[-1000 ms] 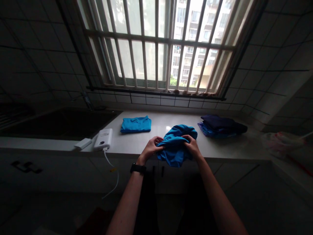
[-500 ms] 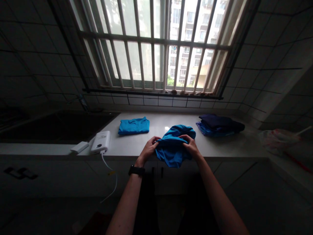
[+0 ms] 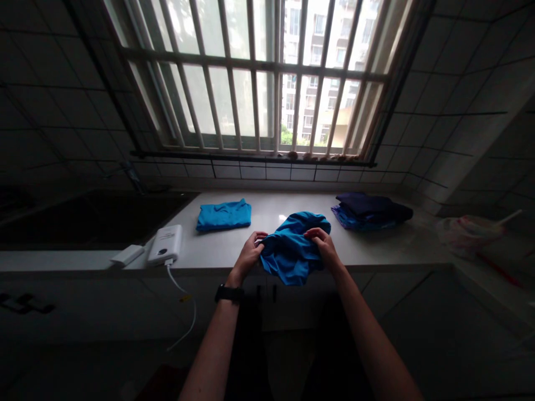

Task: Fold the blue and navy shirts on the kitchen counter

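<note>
A crumpled blue garment (image 3: 295, 250) lies partly on the countertop and hangs over its front edge; its exact kind does not show. My left hand (image 3: 251, 250) pinches its left edge. On the right side, my right hand (image 3: 321, 242) grips a fold of the same cloth. A dark watch sits on my left wrist. Behind and to the left rests a folded blue cloth (image 3: 224, 215). Farther right is a stack of dark folded clothes (image 3: 371, 210), navy on top with blue and purple below.
A white power bank (image 3: 165, 245) with a cable hanging over the counter edge stands at the left, beside a small white box (image 3: 127, 255). The dark sink (image 3: 83, 217) is farther left. At the right lies a plastic bag (image 3: 472, 231). A barred window (image 3: 254, 67) rises behind.
The fold stretched between my hands has slackened, and the cloth's left part has dropped lower. My left hand has shifted slightly left. The whole view has turned a little.
</note>
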Action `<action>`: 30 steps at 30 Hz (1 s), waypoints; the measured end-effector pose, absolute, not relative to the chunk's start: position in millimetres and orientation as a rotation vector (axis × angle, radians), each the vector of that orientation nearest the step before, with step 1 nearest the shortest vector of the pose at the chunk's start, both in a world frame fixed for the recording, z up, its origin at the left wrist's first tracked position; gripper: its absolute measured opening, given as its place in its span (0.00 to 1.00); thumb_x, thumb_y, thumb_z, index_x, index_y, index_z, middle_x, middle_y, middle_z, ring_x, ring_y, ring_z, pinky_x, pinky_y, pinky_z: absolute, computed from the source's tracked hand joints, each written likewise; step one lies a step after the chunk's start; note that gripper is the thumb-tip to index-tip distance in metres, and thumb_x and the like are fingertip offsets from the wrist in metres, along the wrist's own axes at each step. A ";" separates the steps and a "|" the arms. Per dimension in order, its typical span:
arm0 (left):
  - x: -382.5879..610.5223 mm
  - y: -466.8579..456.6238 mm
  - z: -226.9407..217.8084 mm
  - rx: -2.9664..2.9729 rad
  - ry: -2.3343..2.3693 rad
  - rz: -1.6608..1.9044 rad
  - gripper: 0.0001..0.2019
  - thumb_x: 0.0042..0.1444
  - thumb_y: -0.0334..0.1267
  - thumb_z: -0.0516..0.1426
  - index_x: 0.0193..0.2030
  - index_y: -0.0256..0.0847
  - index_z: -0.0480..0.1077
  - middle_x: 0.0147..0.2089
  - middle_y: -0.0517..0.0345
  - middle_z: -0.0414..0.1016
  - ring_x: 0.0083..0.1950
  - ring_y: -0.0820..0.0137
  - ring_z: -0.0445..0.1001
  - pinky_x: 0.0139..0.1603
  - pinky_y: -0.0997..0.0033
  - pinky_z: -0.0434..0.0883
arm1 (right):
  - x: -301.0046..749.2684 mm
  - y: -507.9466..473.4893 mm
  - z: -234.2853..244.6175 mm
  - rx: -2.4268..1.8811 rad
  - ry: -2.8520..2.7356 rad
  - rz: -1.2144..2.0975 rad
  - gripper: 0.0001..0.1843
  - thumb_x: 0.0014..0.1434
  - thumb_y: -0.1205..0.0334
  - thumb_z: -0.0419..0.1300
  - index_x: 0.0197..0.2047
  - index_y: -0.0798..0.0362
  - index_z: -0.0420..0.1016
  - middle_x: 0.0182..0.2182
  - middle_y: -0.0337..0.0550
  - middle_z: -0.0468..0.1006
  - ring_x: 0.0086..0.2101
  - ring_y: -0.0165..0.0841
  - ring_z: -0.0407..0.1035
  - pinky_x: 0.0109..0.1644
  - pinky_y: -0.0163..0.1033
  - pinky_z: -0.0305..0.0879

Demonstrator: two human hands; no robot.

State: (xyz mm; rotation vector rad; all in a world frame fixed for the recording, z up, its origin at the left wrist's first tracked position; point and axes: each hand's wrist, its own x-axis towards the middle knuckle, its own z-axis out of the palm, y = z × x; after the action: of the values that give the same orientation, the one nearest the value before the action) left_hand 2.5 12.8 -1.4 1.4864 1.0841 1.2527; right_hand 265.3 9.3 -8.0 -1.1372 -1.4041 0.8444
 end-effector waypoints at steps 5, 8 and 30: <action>1.9 10.4 -1.3 1.429 1.049 1.239 0.17 0.44 0.35 0.61 0.44 0.39 0.69 0.43 0.55 0.74 0.43 0.68 0.75 0.40 0.71 0.72 | 266.0 7.0 -10.1 -1.119 -1.387 0.884 0.21 0.40 0.63 0.48 0.37 0.50 0.75 0.38 0.46 0.82 0.44 0.42 0.76 0.55 0.47 0.70; 1.1 8.0 -0.3 1.404 1.018 1.216 0.19 0.44 0.38 0.65 0.44 0.40 0.69 0.42 0.57 0.74 0.42 0.68 0.75 0.38 0.73 0.71 | 264.3 5.6 -9.7 -1.180 -1.396 0.869 0.20 0.41 0.63 0.47 0.36 0.49 0.75 0.37 0.45 0.82 0.44 0.41 0.76 0.54 0.47 0.70; 1.3 4.1 3.9 1.411 1.208 1.070 0.21 0.52 0.53 0.64 0.44 0.41 0.70 0.41 0.56 0.77 0.44 0.63 0.79 0.42 0.68 0.75 | 251.7 -0.8 -7.7 -1.073 -1.824 0.782 0.26 0.51 0.54 0.74 0.52 0.49 0.78 0.49 0.47 0.79 0.50 0.43 0.73 0.58 0.50 0.67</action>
State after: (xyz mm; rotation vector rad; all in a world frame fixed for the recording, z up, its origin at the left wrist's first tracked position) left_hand 1.3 4.1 3.9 1.4110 1.2081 1.0699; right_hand 251.7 -0.8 -7.7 -1.0734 -1.8239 0.7818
